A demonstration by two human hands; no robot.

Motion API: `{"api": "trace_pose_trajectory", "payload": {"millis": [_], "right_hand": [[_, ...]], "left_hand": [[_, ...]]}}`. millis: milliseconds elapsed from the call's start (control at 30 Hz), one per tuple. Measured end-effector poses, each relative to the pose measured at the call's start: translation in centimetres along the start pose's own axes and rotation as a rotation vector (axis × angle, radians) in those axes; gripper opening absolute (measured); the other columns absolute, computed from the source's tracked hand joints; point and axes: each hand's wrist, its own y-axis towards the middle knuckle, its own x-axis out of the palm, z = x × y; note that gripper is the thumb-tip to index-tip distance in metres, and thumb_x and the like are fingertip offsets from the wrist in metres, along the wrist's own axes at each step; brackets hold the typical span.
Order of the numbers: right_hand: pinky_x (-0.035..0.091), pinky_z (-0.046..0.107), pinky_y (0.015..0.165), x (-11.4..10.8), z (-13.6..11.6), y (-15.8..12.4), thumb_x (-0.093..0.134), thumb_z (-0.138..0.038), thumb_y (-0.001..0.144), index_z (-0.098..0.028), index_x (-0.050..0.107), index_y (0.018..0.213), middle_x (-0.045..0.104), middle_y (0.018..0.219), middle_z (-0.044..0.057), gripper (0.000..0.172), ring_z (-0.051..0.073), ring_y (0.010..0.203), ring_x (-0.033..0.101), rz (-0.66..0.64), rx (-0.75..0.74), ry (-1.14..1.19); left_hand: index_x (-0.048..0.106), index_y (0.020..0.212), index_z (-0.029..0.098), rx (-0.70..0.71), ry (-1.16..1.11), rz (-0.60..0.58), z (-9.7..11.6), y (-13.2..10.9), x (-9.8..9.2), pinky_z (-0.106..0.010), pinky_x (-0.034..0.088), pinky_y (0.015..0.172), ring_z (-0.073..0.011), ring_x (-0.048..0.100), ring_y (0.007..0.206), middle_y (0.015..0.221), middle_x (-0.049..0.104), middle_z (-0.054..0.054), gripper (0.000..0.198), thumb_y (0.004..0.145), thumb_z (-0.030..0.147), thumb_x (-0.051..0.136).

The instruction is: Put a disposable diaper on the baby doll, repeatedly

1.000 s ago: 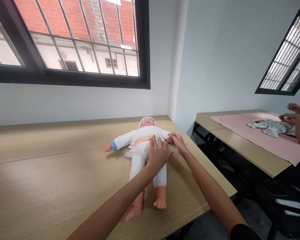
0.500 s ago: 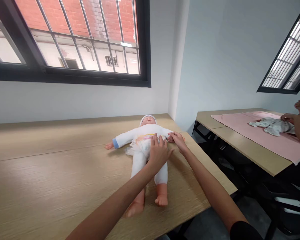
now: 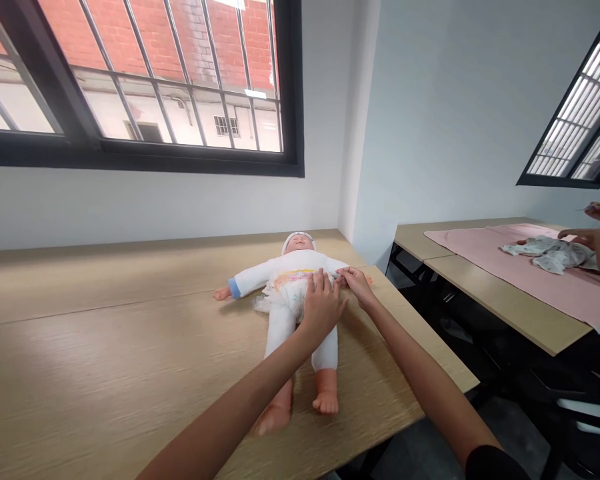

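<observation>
A baby doll (image 3: pixel 279 327) in a white outfit and cap lies on its back, head toward the wall and arms spread. Around its hips is a white diaper (image 3: pixel 289 291) with a coloured waistband; a frilled edge sticks out on the left side. My left hand (image 3: pixel 323 303) rests on the diaper's front, fingers stretched out and pointing toward the doll's chest. Beside the hip on the right, my right hand (image 3: pixel 356 283) has thumb and fingers pinched together at the diaper's side edge. The fingertips partly hide what they grip there.
The doll lies on a wooden table (image 3: pixel 130 367) near its right edge, with a barred window (image 3: pixel 180 80) above. Across a gap to the right stands another table with a pink cloth (image 3: pixel 480 250) and small patterned clothes (image 3: pixel 550 255). A co-worker's hands (image 3: pixel 597 230) are over them.
My left hand's thumb has drawn in closer to its fingers. My right hand keeps its pinch at the diaper's side. The co-worker's hands have shifted slightly, and the view has moved a little.
</observation>
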Motion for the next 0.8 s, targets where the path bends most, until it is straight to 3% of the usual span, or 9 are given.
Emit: {"api": "trace_pose_trajectory", "payload": {"millis": [600,700,800], "right_hand": [[0.044,0.025,0.064,0.3,0.0,-0.3,0.066,-0.039,0.061,-0.017,0.060,0.064,0.059,0.058,-0.003,0.023,0.011,0.058,0.052,0.003,-0.022,-0.015],[0.045,0.026,0.066,0.2,0.0,-0.3,0.065,-0.038,0.062,-0.017,0.061,0.065,0.061,0.061,-0.002,0.022,0.012,0.061,0.055,0.000,-0.024,-0.028],[0.046,0.027,0.067,0.0,0.2,-0.2,0.065,-0.038,0.065,-0.017,0.063,0.068,0.063,0.065,0.000,0.021,0.014,0.063,0.058,-0.022,-0.048,-0.039]], "left_hand": [[0.056,0.126,0.008,0.049,-0.009,-0.017,0.0,0.1,0.6,-0.050,0.031,0.107,-0.0353,0.049,0.124,0.126,0.059,-0.020,0.047,0.092,0.038,0.046],[0.056,0.126,0.010,0.073,-0.124,-0.051,-0.6,0.4,0.1,-0.053,0.029,0.107,-0.0361,0.047,0.126,0.127,0.059,-0.018,0.044,0.091,0.034,0.048],[0.056,0.124,0.018,0.145,-0.417,-0.081,-3.0,1.2,-1.3,-0.044,0.033,0.109,-0.0259,0.048,0.126,0.131,0.058,-0.009,0.036,0.092,0.026,0.042]]}}
